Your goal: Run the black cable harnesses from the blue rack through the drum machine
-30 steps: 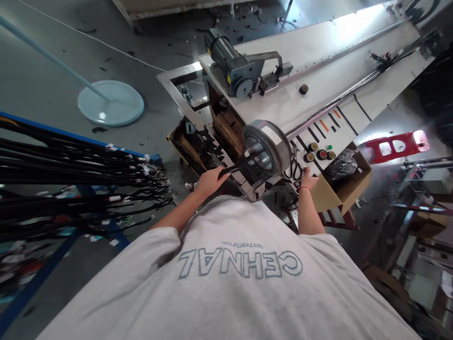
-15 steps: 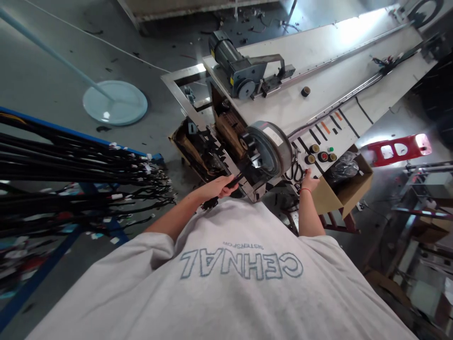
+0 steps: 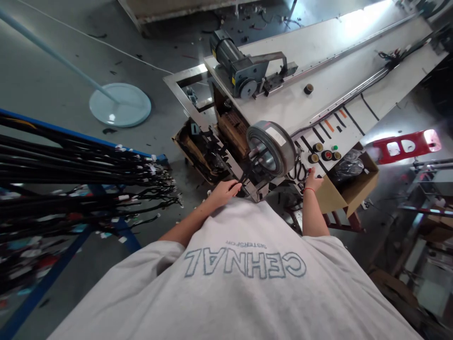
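Note:
My left hand (image 3: 228, 190) is closed on a black strip that runs up toward the round grey drum (image 3: 272, 147) of the machine at the bench's near end. My right hand (image 3: 313, 182) is at the bench's front edge, its fingers closed at a small red item (image 3: 309, 170) too small to name. Just left of that hand lie black-handled scissors (image 3: 300, 171). Beyond it sit several tape rolls (image 3: 314, 158) and a red button (image 3: 327, 155). Black and orange strips (image 3: 329, 125) are stuck along the white bench (image 3: 300, 106).
A motor (image 3: 228, 53) stands on the bench. An open cardboard box (image 3: 332, 196) with plastic inside is right of my right hand. Black cable bundles (image 3: 71, 163) hang on a blue rack at the left. A round pale base (image 3: 122, 105) with a pole stands on the floor.
My left hand has turned and shifted slightly right, nearer the drum's lower side. The dark piece at the drum's hub has moved. My right hand stays by the bench edge.

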`<state>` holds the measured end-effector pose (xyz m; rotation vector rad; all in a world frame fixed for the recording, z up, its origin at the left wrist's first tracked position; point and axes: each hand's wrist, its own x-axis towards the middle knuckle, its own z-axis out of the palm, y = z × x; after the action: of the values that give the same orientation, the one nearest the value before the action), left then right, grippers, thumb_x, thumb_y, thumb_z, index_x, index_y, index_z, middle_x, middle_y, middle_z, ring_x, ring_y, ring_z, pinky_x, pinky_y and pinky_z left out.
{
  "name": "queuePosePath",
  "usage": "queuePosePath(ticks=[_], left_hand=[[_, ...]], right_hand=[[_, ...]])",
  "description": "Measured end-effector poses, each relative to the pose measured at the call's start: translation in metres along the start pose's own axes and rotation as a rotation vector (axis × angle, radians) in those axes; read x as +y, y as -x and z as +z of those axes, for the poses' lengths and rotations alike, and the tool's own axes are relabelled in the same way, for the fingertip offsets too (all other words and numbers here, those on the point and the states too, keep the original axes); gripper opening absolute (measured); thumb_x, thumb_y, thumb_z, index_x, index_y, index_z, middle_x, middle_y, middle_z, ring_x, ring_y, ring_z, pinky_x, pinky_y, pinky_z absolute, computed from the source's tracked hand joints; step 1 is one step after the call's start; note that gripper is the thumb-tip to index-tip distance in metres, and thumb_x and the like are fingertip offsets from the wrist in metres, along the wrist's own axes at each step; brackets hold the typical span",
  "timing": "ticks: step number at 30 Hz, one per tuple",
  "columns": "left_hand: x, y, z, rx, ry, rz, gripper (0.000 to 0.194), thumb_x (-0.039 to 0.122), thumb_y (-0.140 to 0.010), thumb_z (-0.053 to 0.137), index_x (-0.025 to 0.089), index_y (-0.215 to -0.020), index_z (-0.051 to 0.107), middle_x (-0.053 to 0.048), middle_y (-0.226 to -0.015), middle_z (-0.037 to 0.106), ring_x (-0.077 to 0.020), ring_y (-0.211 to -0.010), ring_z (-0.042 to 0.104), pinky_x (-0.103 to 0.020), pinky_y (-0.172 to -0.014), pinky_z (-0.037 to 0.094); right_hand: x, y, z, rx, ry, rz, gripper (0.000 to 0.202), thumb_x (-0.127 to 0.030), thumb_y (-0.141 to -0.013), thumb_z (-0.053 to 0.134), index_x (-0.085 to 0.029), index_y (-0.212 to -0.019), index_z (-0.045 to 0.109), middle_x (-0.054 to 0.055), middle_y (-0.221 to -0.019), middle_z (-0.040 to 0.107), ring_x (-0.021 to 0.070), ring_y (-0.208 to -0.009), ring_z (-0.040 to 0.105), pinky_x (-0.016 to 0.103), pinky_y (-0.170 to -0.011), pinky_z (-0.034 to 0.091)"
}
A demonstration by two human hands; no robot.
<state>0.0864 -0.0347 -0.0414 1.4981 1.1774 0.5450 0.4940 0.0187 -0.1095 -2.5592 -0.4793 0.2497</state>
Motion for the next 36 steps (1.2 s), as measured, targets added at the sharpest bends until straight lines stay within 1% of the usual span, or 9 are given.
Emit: queuePosePath(ticks=[4,8,14,19,22,28,31,34,36], left_hand=[[-0.012,0.0,0.003,0.008,0.023,-0.038,0.04,0.047,-0.092,0.036,0.019,-0.069,0.052,0.004,-0.053,0.048,-0.0107,-0.05,0.042,-0.024,-0.053,0.033],[-0.015,-0.002,0.0,0.045,0.038,-0.063,0.04,0.048,-0.093,0.035,0.018,-0.073,0.054,0.004,-0.055,0.049,-0.0106,-0.051,0.042,-0.024,-0.054,0.034],[-0.014,-0.003,0.002,-0.003,0.064,-0.081,0.042,0.049,-0.092,0.034,0.018,-0.074,0.055,0.004,-0.054,0.047,-0.0107,-0.048,0.04,-0.024,-0.052,0.032],[-0.019,-0.004,0.004,-0.01,0.072,-0.087,0.045,0.052,-0.093,0.032,0.018,-0.075,0.055,0.004,-0.052,0.047,-0.0116,-0.048,0.04,-0.025,-0.052,0.033],[-0.019,-0.013,0.003,0.011,0.054,-0.083,0.048,0.054,-0.092,0.031,0.018,-0.072,0.055,0.003,-0.052,0.047,-0.012,-0.049,0.042,-0.025,-0.053,0.035],[-0.011,-0.046,0.004,0.025,0.009,-0.07,0.055,0.059,-0.093,0.027,0.018,-0.069,0.055,0.001,-0.054,0.051,-0.0141,-0.054,0.046,-0.026,-0.055,0.037],[-0.007,-0.06,0.002,0.032,-0.01,-0.054,0.054,0.057,-0.093,0.027,0.018,-0.07,0.056,0.001,-0.054,0.051,-0.0145,-0.054,0.048,-0.026,-0.057,0.038],[-0.002,-0.07,0.001,0.026,-0.001,-0.056,0.05,0.054,-0.094,0.029,0.018,-0.072,0.056,0.003,-0.049,0.048,-0.0138,-0.05,0.047,-0.026,-0.057,0.039],[-0.002,-0.073,0.003,-0.017,0.049,-0.064,0.047,0.053,-0.094,0.03,0.018,-0.074,0.056,0.004,-0.047,0.046,-0.0128,-0.046,0.045,-0.026,-0.055,0.038]], right_hand=[[0.0,0.001,-0.001,0.011,-0.013,-0.009,0.067,-0.07,-0.086,0.045,-0.009,-0.114,0.05,0.028,-0.122,0.06,0.0354,-0.121,0.056,0.043,-0.101,0.044],[0.0,0.0,-0.001,0.015,-0.019,0.001,0.067,-0.069,-0.087,0.043,-0.009,-0.115,0.05,0.028,-0.123,0.06,0.0351,-0.121,0.056,0.043,-0.101,0.044],[0.0,0.001,-0.001,0.014,-0.032,-0.004,0.066,-0.066,-0.082,0.057,-0.009,-0.114,0.051,0.027,-0.122,0.061,0.0347,-0.119,0.057,0.041,-0.1,0.045],[0.001,0.001,0.0,0.003,-0.032,-0.006,0.065,-0.065,-0.082,0.057,-0.008,-0.115,0.051,0.027,-0.124,0.06,0.0354,-0.121,0.057,0.043,-0.101,0.044],[0.001,0.0,0.001,0.009,-0.026,-0.016,0.067,-0.065,-0.083,0.056,-0.007,-0.116,0.05,0.028,-0.125,0.059,0.0358,-0.121,0.056,0.043,-0.101,0.044],[-0.001,0.002,0.0,0.0,0.0,0.0,0.068,-0.066,-0.083,0.055,-0.007,-0.117,0.051,0.028,-0.125,0.059,0.0354,-0.121,0.056,0.043,-0.101,0.045],[-0.001,0.002,0.0,0.01,0.008,0.001,0.066,-0.067,-0.082,0.055,-0.009,-0.114,0.051,0.027,-0.122,0.06,0.0348,-0.119,0.058,0.042,-0.099,0.047],[-0.001,0.003,0.0,0.017,0.011,0.001,0.064,-0.067,-0.082,0.054,-0.011,-0.112,0.05,0.025,-0.119,0.062,0.0341,-0.117,0.06,0.041,-0.098,0.047],[-0.001,0.003,0.0,0.011,0.015,0.003,0.064,-0.067,-0.083,0.053,-0.011,-0.112,0.05,0.026,-0.12,0.061,0.0344,-0.118,0.059,0.042,-0.098,0.047]])
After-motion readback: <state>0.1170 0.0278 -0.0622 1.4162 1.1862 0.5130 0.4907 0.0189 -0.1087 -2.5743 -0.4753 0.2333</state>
